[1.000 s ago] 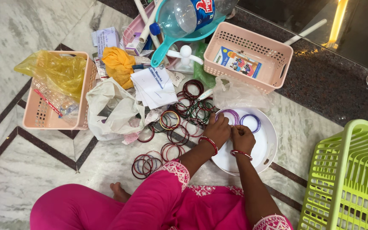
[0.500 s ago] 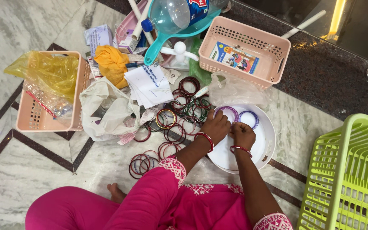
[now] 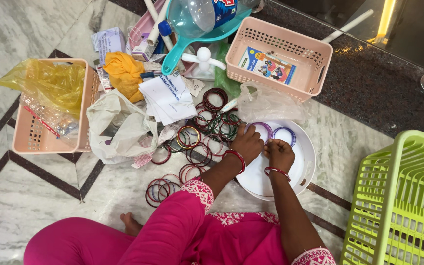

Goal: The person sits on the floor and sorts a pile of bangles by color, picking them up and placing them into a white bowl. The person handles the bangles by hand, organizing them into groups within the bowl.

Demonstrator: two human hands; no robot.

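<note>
She sits on a white marble floor (image 3: 35,196) veined with grey and crossed by dark inlay lines, a strip of dark speckled stone (image 3: 369,93) running along the far edge. Both hands meet over a white round tray (image 3: 306,162): the left hand (image 3: 247,144) and the right hand (image 3: 280,154) are close together, fingers curled at the purple bangles (image 3: 272,133) lying inside the tray, though I cannot tell whether either has one pinched. Loose red and green bangles (image 3: 202,132) spread across the floor just left of the tray. Peach baskets (image 3: 278,59) stand behind, a lime green basket (image 3: 408,196) to the right, a crumpled white bag (image 3: 119,130) nearby.
</note>
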